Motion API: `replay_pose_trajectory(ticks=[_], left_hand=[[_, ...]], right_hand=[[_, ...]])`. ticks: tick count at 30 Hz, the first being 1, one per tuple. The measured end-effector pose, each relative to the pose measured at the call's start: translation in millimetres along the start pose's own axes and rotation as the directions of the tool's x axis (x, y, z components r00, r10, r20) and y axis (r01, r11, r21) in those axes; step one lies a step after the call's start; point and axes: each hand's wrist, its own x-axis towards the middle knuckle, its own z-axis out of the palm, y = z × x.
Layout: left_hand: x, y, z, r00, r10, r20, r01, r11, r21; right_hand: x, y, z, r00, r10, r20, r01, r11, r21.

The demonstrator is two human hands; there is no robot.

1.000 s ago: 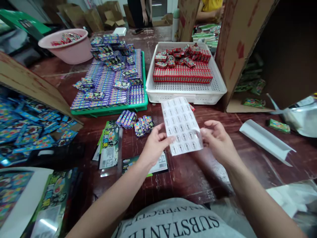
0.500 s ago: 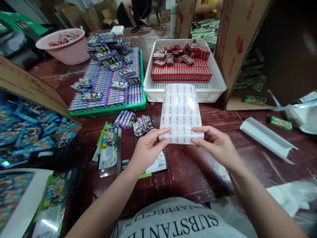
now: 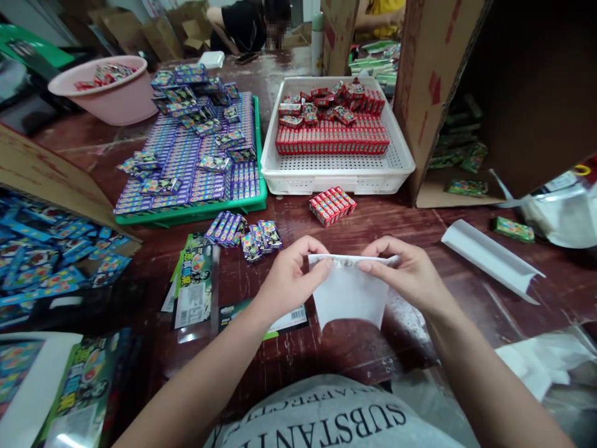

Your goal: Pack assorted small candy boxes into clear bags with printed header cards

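Note:
Between both hands hangs a sticker sheet (image 3: 351,298), its plain white side facing me and its top edge folded over. My left hand (image 3: 296,274) pinches that edge at the left corner, thumb in front. On the right, my right hand (image 3: 405,272) grips the same edge, thumb also in front. Beyond the sheet, a block of small red boxes (image 3: 333,206) rests on the table. Left of it lie small purple boxes (image 3: 261,240). Printed plastic pouches (image 3: 193,286) lie near my left forearm, one partly hidden beneath it.
A green tray (image 3: 191,214) holds purple boxes; a white basket (image 3: 338,182) holds red ones. Cardboard cartons (image 3: 426,106) stand at both sides. A curled white sheet (image 3: 492,258) lies right. A pink basin (image 3: 105,102) sits far left. Two other people are at the back.
The sheet has swung from its printed side, pointing away, to hanging down with its blank back toward me. The block of red boxes behind it has come into sight. The view has shifted slightly.

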Motion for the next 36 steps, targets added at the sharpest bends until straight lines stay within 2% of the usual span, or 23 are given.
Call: replay_pose_trajectory(ticks=[2,6,10,15,22,25,29,34,36], left_hand=[[4.2,-5.8,6.4,0.999,-0.045,0.009,0.045,0.999,-0.014],[13.0,-17.2,9.4,0.997,-0.079,0.006,0.079,0.997,0.007],[25.8,-33.4,8.1,0.986,-0.169,-0.002,0.169,0.985,0.046],[41.6,-53.2,7.2,0.968,-0.244,-0.055,0.248,0.965,0.086],[52.7,-54.9,6.7,0.985,-0.173,0.010,0.173,0.985,-0.017],[55.7,-53.5,7.0,0.990,-0.139,0.018,0.139,0.990,0.037],[59.2,-52.5,5.8,0.994,-0.109,0.014,0.104,0.977,0.183],[64.0,-54.3,5.5,0.993,-0.108,0.038,0.099,0.977,0.188],[65.8,-56.1,7.2,0.993,-0.099,0.061,0.085,0.976,0.199]], right_hand=[[2.0,5.8,4.9,0.997,0.074,-0.025,-0.073,0.997,0.026],[5.7,19.3,6.6,0.991,0.128,-0.047,-0.126,0.990,0.059],[9.6,38.7,2.5,0.971,0.236,-0.047,-0.230,0.967,0.109],[14.8,62.9,-8.5,0.953,0.269,-0.136,-0.264,0.963,0.052],[24.0,69.5,-23.5,0.973,0.181,-0.141,-0.167,0.980,0.108],[27.7,72.1,-25.0,0.979,0.141,-0.149,-0.135,0.990,0.048],[29.1,78.0,-26.7,0.970,0.155,-0.186,-0.154,0.988,0.017],[28.3,80.8,-31.8,0.976,0.200,-0.088,-0.191,0.976,0.104],[29.4,81.4,-33.7,0.979,0.186,-0.085,-0.176,0.978,0.111]])
